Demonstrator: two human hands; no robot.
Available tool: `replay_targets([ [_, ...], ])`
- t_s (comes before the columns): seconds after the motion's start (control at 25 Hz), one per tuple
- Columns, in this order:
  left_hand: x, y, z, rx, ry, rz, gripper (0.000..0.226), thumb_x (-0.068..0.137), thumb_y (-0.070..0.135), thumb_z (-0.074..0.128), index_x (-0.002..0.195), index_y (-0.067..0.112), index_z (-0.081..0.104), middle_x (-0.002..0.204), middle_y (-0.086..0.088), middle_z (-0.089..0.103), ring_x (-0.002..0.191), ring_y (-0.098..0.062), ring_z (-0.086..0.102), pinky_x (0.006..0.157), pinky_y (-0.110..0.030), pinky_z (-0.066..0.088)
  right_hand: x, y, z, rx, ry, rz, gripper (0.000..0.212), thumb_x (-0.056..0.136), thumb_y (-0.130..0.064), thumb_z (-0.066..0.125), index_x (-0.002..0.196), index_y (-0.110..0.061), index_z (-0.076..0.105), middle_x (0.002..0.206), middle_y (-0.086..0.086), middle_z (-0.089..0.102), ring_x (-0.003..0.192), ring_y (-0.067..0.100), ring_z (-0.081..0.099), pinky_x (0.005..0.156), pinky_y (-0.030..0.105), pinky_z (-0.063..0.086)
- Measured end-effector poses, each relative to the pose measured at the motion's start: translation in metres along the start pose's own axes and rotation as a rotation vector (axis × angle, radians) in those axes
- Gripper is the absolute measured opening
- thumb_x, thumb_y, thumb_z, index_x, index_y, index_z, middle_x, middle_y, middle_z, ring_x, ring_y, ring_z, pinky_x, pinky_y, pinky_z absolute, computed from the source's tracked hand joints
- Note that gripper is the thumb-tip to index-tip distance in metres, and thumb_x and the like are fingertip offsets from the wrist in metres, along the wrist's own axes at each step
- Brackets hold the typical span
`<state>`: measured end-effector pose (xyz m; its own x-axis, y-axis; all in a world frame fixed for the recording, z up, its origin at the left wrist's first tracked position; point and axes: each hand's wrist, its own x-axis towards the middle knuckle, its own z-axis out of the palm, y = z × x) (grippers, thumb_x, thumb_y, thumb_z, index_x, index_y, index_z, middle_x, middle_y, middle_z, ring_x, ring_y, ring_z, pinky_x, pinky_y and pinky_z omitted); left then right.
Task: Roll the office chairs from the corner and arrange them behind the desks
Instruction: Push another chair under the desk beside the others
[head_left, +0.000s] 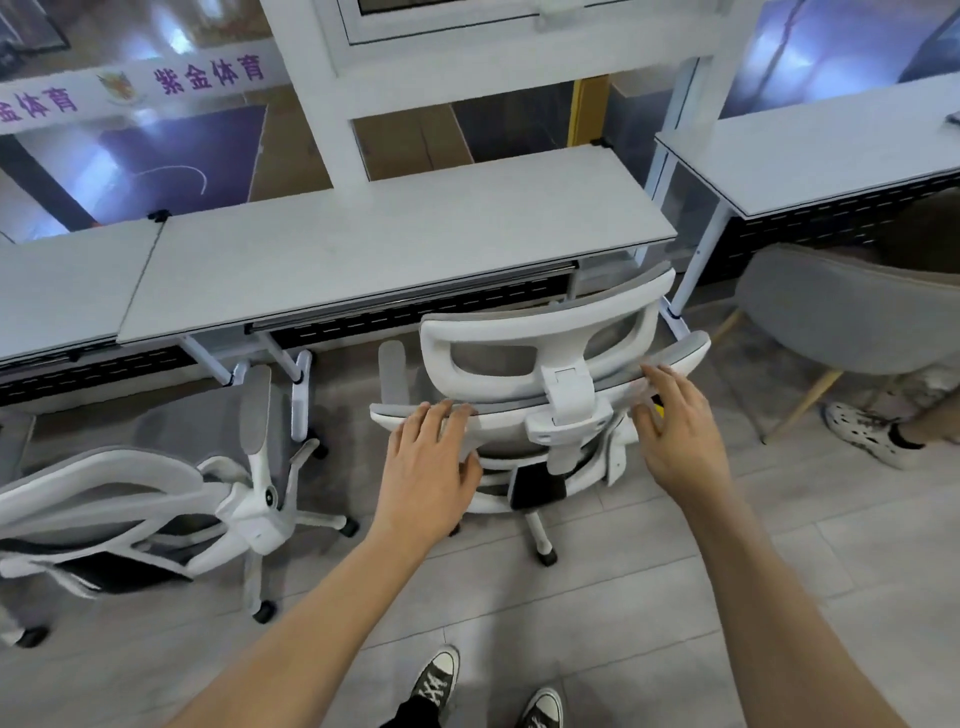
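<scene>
Nearest the camera, two sneakered feet (485, 696) stand on the pale tiled floor (649, 597), squared up behind the chair, which suits a straight push. Both forearms reach forward: the left hand (431, 462) lies on the top edge of the office chair (540, 395) backrest, fingers (447, 415) nearly straight and spread, pressing rather than gripping, while the right hand (680, 431) sits at the other end of that edge with loosely bent fingers (657, 376) touching it; neither hand visibly closes round anything. A hand at each end probably keeps the chair from swivelling as it rolls. This chair faces the middle surface (395, 254), seat near its front edge but, by my reading, not yet tucked under. A second office chair (171, 499) stands to the left, turned sideways by the left surface (57, 291). That makes two rolling chairs and three surfaces, counting the right surface (810, 156). A grey tub chair (841, 317) on wooden legs stands at right, with another person's foot (867, 431) beside it.
</scene>
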<state>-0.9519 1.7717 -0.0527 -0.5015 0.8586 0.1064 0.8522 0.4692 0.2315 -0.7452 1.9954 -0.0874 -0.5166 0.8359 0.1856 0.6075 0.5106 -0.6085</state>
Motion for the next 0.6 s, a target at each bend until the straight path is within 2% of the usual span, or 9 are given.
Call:
replay_targets([
  [0.12,-0.004,0.012,-0.010,-0.038,0.030,0.138,0.041,0.090,0.034,0.050,0.130,0.022,0.051,0.133,0.000,0.053,0.123,-0.025,0.046,0.102,-0.039,0.041,-0.037,-0.022,0.000,-0.057,0.107,0.022,0.046,0.098,-0.027,0.052,0.143,-0.017,0.049,0.148,0.003,0.049,0.139,0.022,0.041,0.114,0.040,0.036],
  [0.24,-0.002,0.016,-0.015,-0.067,0.012,0.289,0.040,0.090,0.036,0.051,0.127,0.021,0.055,0.132,0.000,0.054,0.120,-0.024,0.048,0.102,-0.040,0.040,-0.074,-0.051,0.001,-0.124,0.215,0.065,0.046,0.094,-0.022,0.055,0.140,-0.018,0.053,0.143,0.001,0.053,0.136,0.018,0.043,0.111,0.040,0.039],
  [0.4,-0.004,0.012,-0.023,-0.146,-0.036,0.521,0.037,0.089,0.035,0.051,0.124,0.023,0.057,0.131,0.003,0.054,0.120,-0.023,0.049,0.102,-0.039,0.037,-0.127,-0.091,0.008,-0.154,0.414,0.260,0.047,0.091,-0.021,0.061,0.137,-0.021,0.055,0.140,-0.002,0.055,0.131,0.018,0.047,0.107,0.033,0.037],
  [0.6,-0.028,0.004,-0.022,-0.174,-0.117,0.780,0.035,0.086,0.031,0.058,0.119,0.020,0.060,0.129,-0.001,0.056,0.118,-0.027,0.049,0.098,-0.044,0.041,-0.205,-0.133,0.025,-0.215,0.510,0.500,0.047,0.092,-0.023,0.063,0.138,-0.022,0.054,0.141,-0.002,0.053,0.125,0.022,0.050,0.101,0.038,0.041],
])
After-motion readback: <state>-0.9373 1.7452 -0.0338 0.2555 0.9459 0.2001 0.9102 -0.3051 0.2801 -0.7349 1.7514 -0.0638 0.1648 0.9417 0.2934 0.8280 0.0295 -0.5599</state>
